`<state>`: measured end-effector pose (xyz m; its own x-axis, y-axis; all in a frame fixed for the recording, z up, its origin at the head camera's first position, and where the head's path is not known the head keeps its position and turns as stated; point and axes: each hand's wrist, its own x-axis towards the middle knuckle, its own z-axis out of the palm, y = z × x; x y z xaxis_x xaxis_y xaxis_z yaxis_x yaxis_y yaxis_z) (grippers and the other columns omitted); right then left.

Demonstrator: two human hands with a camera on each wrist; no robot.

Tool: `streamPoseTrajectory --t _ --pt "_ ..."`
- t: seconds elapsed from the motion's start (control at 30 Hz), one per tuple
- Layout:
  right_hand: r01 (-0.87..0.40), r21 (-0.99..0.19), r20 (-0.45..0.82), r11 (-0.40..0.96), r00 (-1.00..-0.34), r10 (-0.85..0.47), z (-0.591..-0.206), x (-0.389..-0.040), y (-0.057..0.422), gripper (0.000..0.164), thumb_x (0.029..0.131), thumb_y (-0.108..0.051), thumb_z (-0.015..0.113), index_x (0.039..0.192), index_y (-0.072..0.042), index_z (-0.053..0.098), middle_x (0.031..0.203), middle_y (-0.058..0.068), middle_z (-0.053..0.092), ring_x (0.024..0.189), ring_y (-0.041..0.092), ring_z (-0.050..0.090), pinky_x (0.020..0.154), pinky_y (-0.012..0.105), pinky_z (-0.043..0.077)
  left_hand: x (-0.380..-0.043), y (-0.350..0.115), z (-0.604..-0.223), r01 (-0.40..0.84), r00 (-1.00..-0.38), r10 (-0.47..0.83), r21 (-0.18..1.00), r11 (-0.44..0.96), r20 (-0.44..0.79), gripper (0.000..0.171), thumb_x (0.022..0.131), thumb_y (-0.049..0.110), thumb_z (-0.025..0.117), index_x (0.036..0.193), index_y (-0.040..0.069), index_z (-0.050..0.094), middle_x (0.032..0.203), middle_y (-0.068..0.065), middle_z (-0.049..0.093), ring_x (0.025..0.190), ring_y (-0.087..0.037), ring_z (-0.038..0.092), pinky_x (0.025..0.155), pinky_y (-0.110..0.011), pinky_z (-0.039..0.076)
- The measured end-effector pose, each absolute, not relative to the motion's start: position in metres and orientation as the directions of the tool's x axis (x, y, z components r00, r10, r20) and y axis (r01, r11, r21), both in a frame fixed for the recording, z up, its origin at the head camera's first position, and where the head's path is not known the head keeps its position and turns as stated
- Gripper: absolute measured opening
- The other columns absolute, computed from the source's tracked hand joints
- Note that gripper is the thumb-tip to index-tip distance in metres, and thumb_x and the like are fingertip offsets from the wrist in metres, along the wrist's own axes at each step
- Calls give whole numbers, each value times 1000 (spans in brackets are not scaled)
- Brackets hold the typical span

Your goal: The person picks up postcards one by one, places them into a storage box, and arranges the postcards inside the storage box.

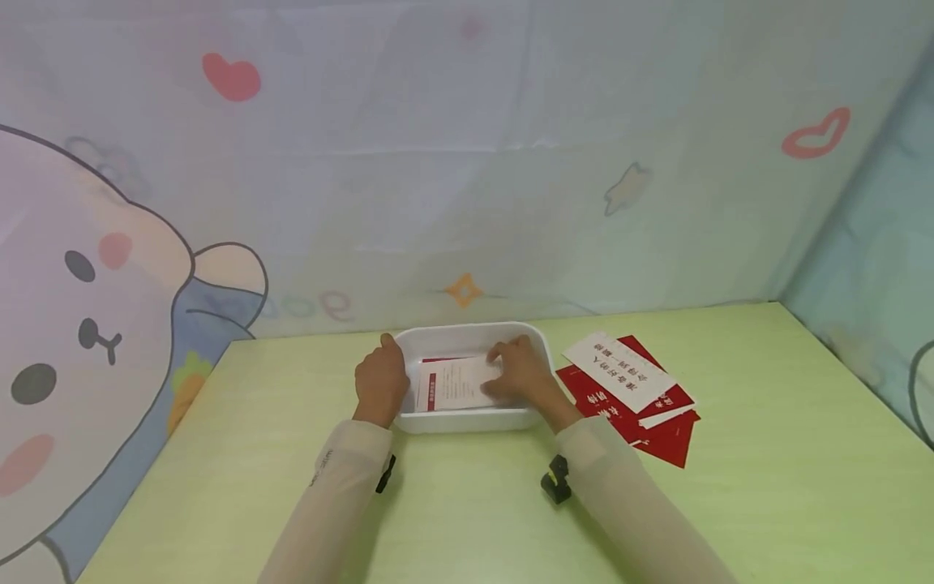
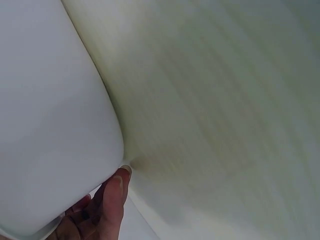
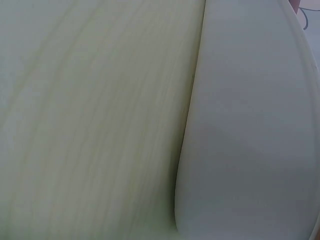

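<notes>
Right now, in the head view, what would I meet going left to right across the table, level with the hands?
Left hand → printed white card → right hand → red and white papers.

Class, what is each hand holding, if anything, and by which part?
Left hand: the white tray, by its left end. Right hand: at the papers inside; whether it grips them cannot be told.

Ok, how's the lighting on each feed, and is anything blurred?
Head: brightly lit, though the small print on the white card inside the tray is too soft to read; left wrist: dimmer, with a blurry shadow on the table near the left hand; right wrist: dim, tray side flat grey.
</notes>
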<state>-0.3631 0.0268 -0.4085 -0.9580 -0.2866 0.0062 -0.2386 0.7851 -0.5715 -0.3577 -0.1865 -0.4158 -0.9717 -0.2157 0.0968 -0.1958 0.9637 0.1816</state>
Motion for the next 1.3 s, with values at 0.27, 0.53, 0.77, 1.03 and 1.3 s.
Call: streamPoseTrajectory --t 0.27,0.53,0.77,1.03,1.3 --pt "-281 -491 30 825 -951 -306 -411 -362 26 39 77 -13 75 113 2 69 129 24 52 121 35 49 106 46 44 -360 -187 -418 -210 -971 -226 173 962 77 41 93 9 61 127 -6 44 99 -21 71 86 -33 73 76 -46 59" --pt "-284 -485 28 827 -950 -310 -410 -363 26 37 78 -12 75 112 3 70 124 21 57 117 33 50 106 45 44 -361 -187 -418 -210 -970 -227 176 962 83 41 93 9 61 127 -6 45 100 -21 71 87 -33 73 77 -46 59" --pt "-283 -492 37 823 -952 -305 -412 -363 25 40 76 -11 75 113 5 70 118 20 62 114 32 53 107 45 43 -361 -188 -418 -212 -971 -228 182 960 76 39 93 9 60 126 -6 45 99 -21 70 87 -33 73 76 -46 59" --pt "-272 -518 51 811 -956 -288 -412 -362 26 39 78 -10 73 115 4 70 120 20 63 116 34 51 108 47 41 -361 -188 -418 -213 -970 -230 184 960 80 38 92 8 60 124 -6 45 99 -21 71 88 -34 73 78 -46 59" --pt "-282 -529 74 800 -955 -287 -410 -361 26 37 78 -9 73 113 3 71 116 19 66 112 33 54 105 46 43 -361 -188 -418 -217 -969 -234 189 958 77 40 93 8 60 127 -6 45 99 -21 71 88 -33 72 77 -46 59"
